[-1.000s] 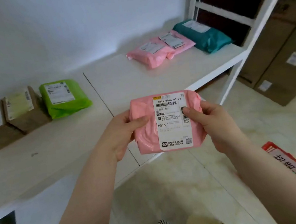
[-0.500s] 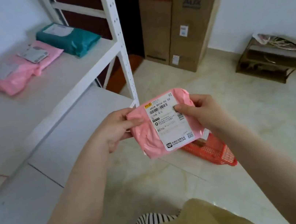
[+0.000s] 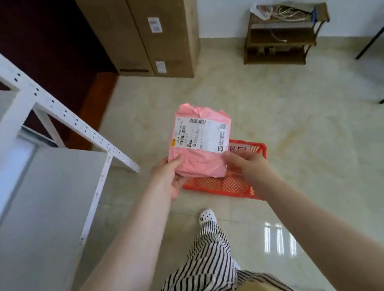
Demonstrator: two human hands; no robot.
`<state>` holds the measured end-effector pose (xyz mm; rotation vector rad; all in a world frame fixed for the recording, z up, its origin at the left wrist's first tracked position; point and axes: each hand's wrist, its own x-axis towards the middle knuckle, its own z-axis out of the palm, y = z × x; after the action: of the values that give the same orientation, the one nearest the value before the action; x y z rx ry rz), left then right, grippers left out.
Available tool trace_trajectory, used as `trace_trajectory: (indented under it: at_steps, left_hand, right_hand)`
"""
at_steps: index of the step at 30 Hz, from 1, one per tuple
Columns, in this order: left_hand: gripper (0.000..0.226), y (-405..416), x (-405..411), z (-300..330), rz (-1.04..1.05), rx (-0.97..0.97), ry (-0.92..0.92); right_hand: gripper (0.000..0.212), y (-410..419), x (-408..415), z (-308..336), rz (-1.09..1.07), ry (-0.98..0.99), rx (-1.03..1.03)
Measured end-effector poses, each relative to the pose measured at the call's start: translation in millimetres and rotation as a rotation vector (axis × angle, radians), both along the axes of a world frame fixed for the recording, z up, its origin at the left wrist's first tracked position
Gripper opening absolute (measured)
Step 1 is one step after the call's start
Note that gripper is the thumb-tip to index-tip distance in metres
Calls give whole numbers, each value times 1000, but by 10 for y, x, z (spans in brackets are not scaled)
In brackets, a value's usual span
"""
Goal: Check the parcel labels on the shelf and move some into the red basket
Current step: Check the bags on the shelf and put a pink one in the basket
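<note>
Head: hands [image 3: 210, 170] hold pink parcel [image 3: 198, 144] above red basket [image 3: 249, 154].

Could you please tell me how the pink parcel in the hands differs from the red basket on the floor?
The pink parcel is a soft, wrinkled plastic bag, while the red basket is rigid with a perforated mesh wall. The parcel is held in the air by the left hand and right hand; the basket rests on the floor. The parcel bears a white printed label; the basket shows white lettering on its rim. Both are reddish in colour.
</note>
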<state>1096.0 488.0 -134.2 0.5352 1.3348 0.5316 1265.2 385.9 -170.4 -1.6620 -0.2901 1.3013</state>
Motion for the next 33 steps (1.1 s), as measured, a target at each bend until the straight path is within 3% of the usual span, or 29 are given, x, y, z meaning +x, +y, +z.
trace_trajectory:
  at_steps: [8, 14, 19, 24, 28, 31, 33]
  left_hand:
    - [13, 345, 1133, -900, -104, -160, 44]
    - [10, 647, 1843, -1815, -194, -258, 140]
    - [10, 685, 2177, -3072, -286, -382, 218]
    - [30, 517, 2336, -4565, -223, -558, 331]
    - [44, 403, 2417, -5753, -226, -541, 367]
    - [29, 321, 2449, -6509, -185, -497, 376]
    - [37, 278, 2488, -6848, -162, -481, 362]
  right_hand:
    - [19, 334, 480, -803, -307, 227, -87]
    - [16, 562, 1067, -1624, -517, 368, -164]
    - [29, 569, 1453, -2804, -513, 335, -313]
    - [31, 514, 1638, -4187, -476, 314, -424]
    - [27, 503, 1698, -5164, -491, 277, -505]
    - [24, 501, 1671, -5812, -510, 256, -503]
    - [22, 528, 1642, -6144, -517, 224, -501]
